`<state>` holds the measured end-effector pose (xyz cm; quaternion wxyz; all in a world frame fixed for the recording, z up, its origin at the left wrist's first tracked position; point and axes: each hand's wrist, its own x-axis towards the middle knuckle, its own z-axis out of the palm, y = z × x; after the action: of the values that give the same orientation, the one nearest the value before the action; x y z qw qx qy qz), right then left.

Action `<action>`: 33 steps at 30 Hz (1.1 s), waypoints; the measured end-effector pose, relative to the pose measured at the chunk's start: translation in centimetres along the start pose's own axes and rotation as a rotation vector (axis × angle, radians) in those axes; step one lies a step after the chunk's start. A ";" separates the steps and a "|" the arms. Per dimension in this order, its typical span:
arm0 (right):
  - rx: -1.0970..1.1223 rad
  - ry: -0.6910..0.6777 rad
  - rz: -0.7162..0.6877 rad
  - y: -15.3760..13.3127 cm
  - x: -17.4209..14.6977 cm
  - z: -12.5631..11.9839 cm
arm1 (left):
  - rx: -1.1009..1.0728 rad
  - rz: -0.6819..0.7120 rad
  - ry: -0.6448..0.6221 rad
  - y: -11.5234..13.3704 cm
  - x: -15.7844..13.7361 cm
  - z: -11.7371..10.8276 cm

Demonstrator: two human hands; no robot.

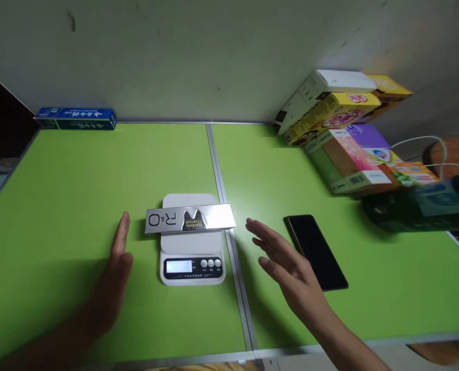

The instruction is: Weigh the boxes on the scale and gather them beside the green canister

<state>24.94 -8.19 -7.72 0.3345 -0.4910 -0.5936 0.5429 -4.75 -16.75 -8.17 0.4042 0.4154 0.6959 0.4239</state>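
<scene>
A long silver toothpaste box (190, 219) lies crosswise on a small white kitchen scale (192, 255) near the front of the green table (78, 175). My left hand (115, 268) is open, edge-on, just left of the box's end and apart from it. My right hand (283, 257) is open with fingers spread, a little right of the box's other end, touching nothing. A black phone (316, 251) lies face up beside my right hand.
A blue and green toothpaste box (77, 118) lies along the back wall at left. Several stacked product boxes (345, 129) fill the back right corner, with a dark green box (418, 208) in front of them. A metal seam (229, 232) divides the table.
</scene>
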 end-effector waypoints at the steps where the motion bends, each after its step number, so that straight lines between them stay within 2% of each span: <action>1: -0.003 0.006 -0.002 0.0 0.0 -0.1 | -0.015 0.005 0.000 0.1 0.0 -0.1; 5: -0.035 0.009 -0.031 -0.3 0.2 -0.1 | -0.048 0.024 -0.034 0.2 -0.1 -0.3; 8: -0.112 -0.038 -0.061 -0.7 1.0 0.1 | -0.048 0.005 -0.067 0.4 0.0 -0.4; 14: -0.333 -0.168 -0.026 -1.6 4.4 0.2 | 0.004 -0.036 -0.085 0.9 2.4 -0.1; 20: -0.479 -0.309 -0.229 -3.0 7.4 1.4 | 0.282 -0.110 -0.077 2.7 4.7 -0.8; 24: -0.512 -0.329 -0.354 -3.6 6.4 -0.2 | 0.426 -0.061 -0.053 4.9 5.3 -1.2; 26: -0.454 -0.246 -0.397 -3.5 5.1 -2.0 | 0.438 0.030 -0.063 6.2 5.7 -0.3; 28: -0.419 -0.080 -0.419 -2.9 3.7 -4.3 | 0.409 0.160 -0.077 7.7 6.3 1.8; 30: -0.432 0.149 -0.392 -2.0 2.7 -7.2 | 0.374 0.260 -0.123 9.3 6.9 4.9; 33: -0.450 0.493 -0.278 -0.1 2.3 -11.9 | 0.370 0.359 -0.285 11.2 7.6 10.7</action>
<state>35.31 -2.27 -5.74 0.4215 -0.5832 -0.6609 0.2133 5.17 -3.74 -2.70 0.3336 0.6539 0.6131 0.2920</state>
